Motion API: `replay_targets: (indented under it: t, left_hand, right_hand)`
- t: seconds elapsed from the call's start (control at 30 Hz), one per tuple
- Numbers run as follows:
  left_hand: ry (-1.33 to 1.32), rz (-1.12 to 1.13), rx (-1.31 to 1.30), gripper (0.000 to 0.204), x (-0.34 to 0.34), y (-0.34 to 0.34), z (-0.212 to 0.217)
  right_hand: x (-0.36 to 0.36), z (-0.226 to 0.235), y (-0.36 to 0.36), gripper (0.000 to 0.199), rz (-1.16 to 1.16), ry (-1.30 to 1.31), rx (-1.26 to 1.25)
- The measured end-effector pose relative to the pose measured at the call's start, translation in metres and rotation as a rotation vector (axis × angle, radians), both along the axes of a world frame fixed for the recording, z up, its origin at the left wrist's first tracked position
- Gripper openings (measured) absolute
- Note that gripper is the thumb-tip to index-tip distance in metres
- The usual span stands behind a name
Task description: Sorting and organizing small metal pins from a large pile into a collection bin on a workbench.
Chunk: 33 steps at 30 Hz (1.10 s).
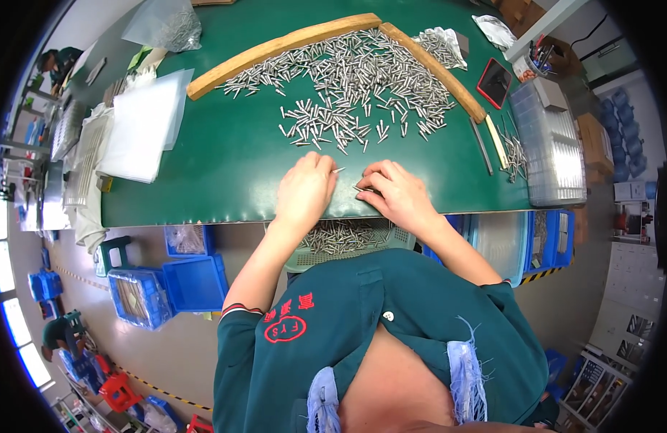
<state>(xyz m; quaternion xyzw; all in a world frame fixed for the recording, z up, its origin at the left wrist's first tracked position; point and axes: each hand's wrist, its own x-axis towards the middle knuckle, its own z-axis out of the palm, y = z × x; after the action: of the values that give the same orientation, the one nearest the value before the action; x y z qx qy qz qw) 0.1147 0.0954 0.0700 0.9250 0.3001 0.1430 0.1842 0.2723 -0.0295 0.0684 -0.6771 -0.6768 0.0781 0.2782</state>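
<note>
Above the front edge of the green table [225,162], my left hand [304,189] is closed, with a small metal pin [339,170] sticking out past its fingertips. My right hand [395,192], a little to the right, has its thumb and fingers pinched around several small metal pins [359,188]. Their exact number is hidden by the fingers. Just beyond both hands lies a loose spread of the same silvery tapered pins [322,123], running back into a dense pile [351,68]. Below the table edge, a light green basket [402,242] holds more pins.
Two wooden strips [283,47] [436,70] fence the pile at the back and right. A red-edged phone [494,83], a knife [496,142] and a clear plastic box [546,155] lie to the right. Plastic sheets [138,141] lie left; blue bins [195,283] stand below.
</note>
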Motion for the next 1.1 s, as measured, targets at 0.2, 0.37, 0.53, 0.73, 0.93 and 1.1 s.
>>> replay_targets:
  t: [0.2,0.37,0.53,0.73,0.93,1.1]
  left_hand:
    - [-0.145,0.047,-0.063,0.014,0.018,0.002,0.003]
    - [-0.090,0.030,-0.018,0.015,0.021,0.007,-0.006]
    - [-0.044,-0.030,-0.110,0.016,0.002,-0.013,0.003]
    - [-0.055,-0.139,-0.154,0.032,0.004,-0.021,0.007]
    - [-0.092,-0.196,-0.081,0.025,0.003,-0.021,0.001]
    - [-0.129,-0.184,-0.055,0.019,-0.003,-0.028,0.002]
  right_hand:
    - [-0.008,0.004,0.009,0.023,-0.105,0.017,-0.023]
    - [-0.008,-0.002,0.011,0.029,-0.094,-0.026,-0.035]
    - [-0.003,0.005,0.004,0.033,-0.071,0.079,0.019]
    - [0.008,0.009,-0.004,0.029,-0.030,0.070,-0.108]
    - [0.011,0.008,-0.013,0.019,-0.017,0.079,-0.115]
    - [0.012,0.004,-0.013,0.014,0.015,0.089,-0.057]
